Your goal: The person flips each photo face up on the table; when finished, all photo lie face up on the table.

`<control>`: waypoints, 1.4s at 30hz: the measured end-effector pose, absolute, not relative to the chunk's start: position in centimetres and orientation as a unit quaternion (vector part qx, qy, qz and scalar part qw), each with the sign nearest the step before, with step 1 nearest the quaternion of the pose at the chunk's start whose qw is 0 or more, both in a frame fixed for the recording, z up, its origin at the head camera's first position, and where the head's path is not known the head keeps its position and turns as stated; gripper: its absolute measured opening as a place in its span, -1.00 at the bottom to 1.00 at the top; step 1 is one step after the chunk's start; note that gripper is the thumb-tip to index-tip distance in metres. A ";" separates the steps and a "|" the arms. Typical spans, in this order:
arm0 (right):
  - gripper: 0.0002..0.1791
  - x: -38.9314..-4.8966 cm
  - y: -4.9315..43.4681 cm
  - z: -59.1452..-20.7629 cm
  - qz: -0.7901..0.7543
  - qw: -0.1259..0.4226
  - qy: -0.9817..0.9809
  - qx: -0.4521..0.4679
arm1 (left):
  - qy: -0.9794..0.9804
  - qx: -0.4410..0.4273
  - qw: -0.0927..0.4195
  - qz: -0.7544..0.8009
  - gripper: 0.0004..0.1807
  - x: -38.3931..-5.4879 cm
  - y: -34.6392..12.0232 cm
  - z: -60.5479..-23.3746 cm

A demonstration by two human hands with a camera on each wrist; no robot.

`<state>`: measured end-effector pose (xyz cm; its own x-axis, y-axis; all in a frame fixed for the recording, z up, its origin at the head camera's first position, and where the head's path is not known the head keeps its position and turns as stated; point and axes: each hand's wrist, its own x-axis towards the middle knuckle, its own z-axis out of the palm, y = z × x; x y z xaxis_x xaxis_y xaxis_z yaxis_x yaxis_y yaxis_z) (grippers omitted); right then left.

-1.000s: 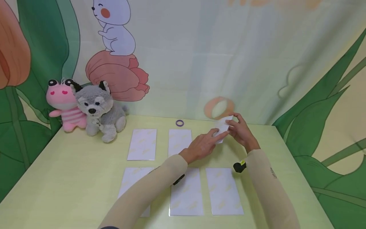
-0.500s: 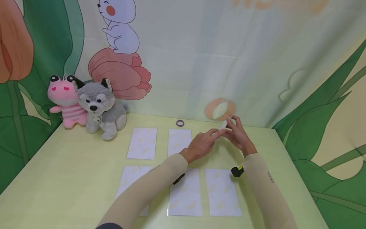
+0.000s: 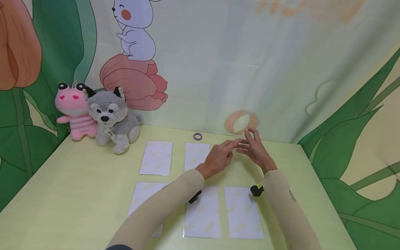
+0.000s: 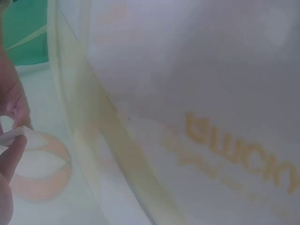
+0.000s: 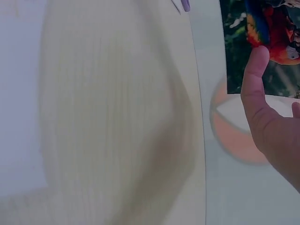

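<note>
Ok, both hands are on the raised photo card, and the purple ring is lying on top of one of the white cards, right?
Not quite: the purple ring isn't on a card. The head view shows it on the tabletop, just beyond the far edge of a white card. The left hand and right hand are indeed on the raised photo card.

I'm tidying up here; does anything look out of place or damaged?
Only a purple ring stands out, lying alone near the back edge of the table, behind the rows of cards. Nothing looks spilled or damaged, though the left arm hides parts of some cards.
</note>
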<state>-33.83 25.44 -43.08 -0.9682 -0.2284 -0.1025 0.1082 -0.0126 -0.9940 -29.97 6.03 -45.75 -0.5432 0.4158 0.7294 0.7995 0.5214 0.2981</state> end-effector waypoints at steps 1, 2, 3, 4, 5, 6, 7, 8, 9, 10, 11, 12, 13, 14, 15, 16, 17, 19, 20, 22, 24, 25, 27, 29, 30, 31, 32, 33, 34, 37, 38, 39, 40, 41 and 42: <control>-0.31 -33.8 25.4 -43.1 -0.704 0.122 0.698 -0.043 | -0.819 -0.366 0.301 -0.325 -0.39 -30.0 6.0 -45.7; -0.30 -33.8 25.4 -43.1 -0.697 0.127 0.704 -0.043 | -0.818 -0.361 0.303 -0.329 -0.41 -30.1 6.0 -45.6; -0.27 -33.8 25.4 -43.2 -0.693 0.131 0.708 -0.045 | -0.818 -0.357 0.308 -0.331 -0.41 -30.1 6.1 -45.5; -0.27 -33.7 25.3 -43.3 -0.689 0.134 0.711 -0.044 | -0.817 -0.355 0.312 -0.331 -0.42 -30.1 6.0 -45.5; -0.28 -33.7 25.3 -43.4 -0.685 0.137 0.714 -0.045 | -0.815 -0.353 0.316 -0.333 -0.41 -30.2 6.0 -45.4; -0.29 -33.7 25.4 -43.5 -0.682 0.138 0.717 -0.044 | -0.813 -0.353 0.319 -0.335 -0.41 -30.2 6.0 -45.4; -0.29 -33.7 25.4 -43.5 -0.678 0.138 0.720 -0.046 | -0.811 -0.352 0.323 -0.337 -0.41 -30.2 6.0 -45.4; -0.31 -33.7 25.4 -43.6 -0.678 0.138 0.720 -0.044 | -0.810 -0.352 0.326 -0.338 -0.40 -30.2 6.0 -45.4; -0.29 -33.6 25.4 -43.7 -0.677 0.137 0.722 -0.042 | -0.809 -0.352 0.327 -0.340 -0.39 -30.2 5.9 -45.4; -0.30 -33.6 25.3 -43.7 -0.675 0.135 0.724 -0.039 | -0.807 -0.352 0.327 -0.344 -0.39 -30.3 5.9 -45.4; -0.29 -33.6 25.3 -43.8 -0.672 0.137 0.727 -0.038 | -0.806 -0.350 0.328 -0.348 -0.39 -30.3 5.9 -45.4; -0.28 -33.6 25.3 -43.8 -0.668 0.137 0.730 -0.037 | -0.804 -0.349 0.328 -0.352 -0.39 -30.3 5.9 -45.5; -0.28 -33.6 25.2 -43.9 -0.666 0.138 0.732 -0.034 | -0.803 -0.347 0.330 -0.355 -0.40 -30.3 5.9 -45.5; -0.28 -33.6 25.2 -44.0 -0.663 0.139 0.735 -0.031 | -0.803 -0.345 0.331 -0.356 -0.40 -30.3 5.9 -45.5; -0.28 -33.6 25.1 -44.1 -0.658 0.141 0.739 -0.030 | -0.802 -0.344 0.332 -0.357 -0.42 -30.3 5.9 -45.5; -0.28 -33.6 25.0 -44.2 -0.654 0.143 0.742 -0.028 | -0.801 -0.342 0.334 -0.359 -0.43 -30.3 5.9 -45.5; -0.28 -33.6 25.0 -44.3 -0.650 0.144 0.746 -0.026 | -0.801 -0.340 0.336 -0.360 -0.44 -30.3 5.9 -45.5; -0.28 -33.7 24.9 -44.6 -0.646 0.143 0.750 -0.019 | -0.798 -0.337 0.340 -0.367 -0.46 -30.2 5.9 -45.4; -0.28 -33.6 24.9 -44.7 -0.643 0.143 0.752 -0.017 | -0.796 -0.334 0.341 -0.372 -0.46 -30.2 5.9 -45.4; -0.28 -33.6 24.8 -44.9 -0.643 0.140 0.753 -0.017 | -0.791 -0.325 0.342 -0.389 -0.46 -30.1 6.0 -45.3; -0.30 -33.6 24.7 -45.1 -0.658 0.129 0.742 -0.013 | -0.786 -0.313 0.339 -0.411 -0.46 -29.9 6.2 -45.1; -0.32 -33.5 24.6 -45.2 -0.669 0.123 0.733 -0.012 | -0.784 -0.306 0.335 -0.423 -0.47 -29.8 6.2 -45.0; -0.39 -33.4 24.4 -45.3 -0.702 0.107 0.704 -0.008 | -0.779 -0.289 0.329 -0.449 -0.47 -29.7 6.4 -44.8; -0.45 -33.3 24.1 -45.3 -0.739 0.094 0.667 -0.003 | -0.773 -0.270 0.325 -0.474 -0.46 -29.5 6.6 -44.5; -0.46 -33.2 24.0 -45.2 -0.757 0.092 0.647 -0.003 | -0.770 -0.259 0.324 -0.485 -0.46 -29.4 6.7 -44.3; -0.46 -33.1 23.9 -45.2 -0.775 0.090 0.625 -0.002 | -0.766 -0.249 0.324 -0.496 -0.46 -29.3 6.8 -44.2; -0.45 -33.0 23.8 -45.1 -0.792 0.089 0.604 -0.001 | -0.763 -0.239 0.324 -0.505 -0.46 -29.3 6.9 -44.0; -0.42 -32.9 23.7 -45.1 -0.807 0.091 0.584 -0.003 | -0.761 -0.230 0.323 -0.513 -0.46 -29.3 7.0 -43.9; -0.39 -32.8 23.6 -45.0 -0.823 0.095 0.561 -0.004 | -0.759 -0.221 0.323 -0.520 -0.47 -29.2 7.1 -43.8; -0.31 -32.6 23.5 -44.9 -0.854 0.102 0.510 -0.007 | -0.753 -0.199 0.315 -0.542 -0.47 -29.1 7.2 -43.6; -0.29 -32.6 23.4 -44.9 -0.861 0.105 0.498 -0.007 | -0.753 -0.193 0.312 -0.547 -0.46 -29.0 7.3 -43.6; -0.28 -32.7 23.4 -44.9 -0.866 0.106 0.489 -0.007 | -0.752 -0.187 0.308 -0.552 -0.46 -29.0 7.3 -43.5; -0.27 -32.7 23.4 -44.9 -0.869 0.106 0.484 -0.005 | -0.751 -0.183 0.304 -0.557 -0.45 -28.9 7.3 -43.5; -0.27 -32.7 23.4 -45.0 -0.869 0.104 0.484 -0.003 | -0.751 -0.178 0.298 -0.561 -0.45 -28.9 7.3 -43.5; -0.27 -32.7 23.4 -45.0 -0.869 0.103 0.484 0.001 | -0.752 -0.174 0.293 -0.564 -0.44 -28.9 7.3 -43.5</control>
<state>-32.69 23.38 -45.02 -0.9789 -0.1781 -0.1003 0.1791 -0.5108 -0.8408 -28.88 7.30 -43.48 -0.7680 -0.0677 0.6369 0.5923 0.3033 0.7465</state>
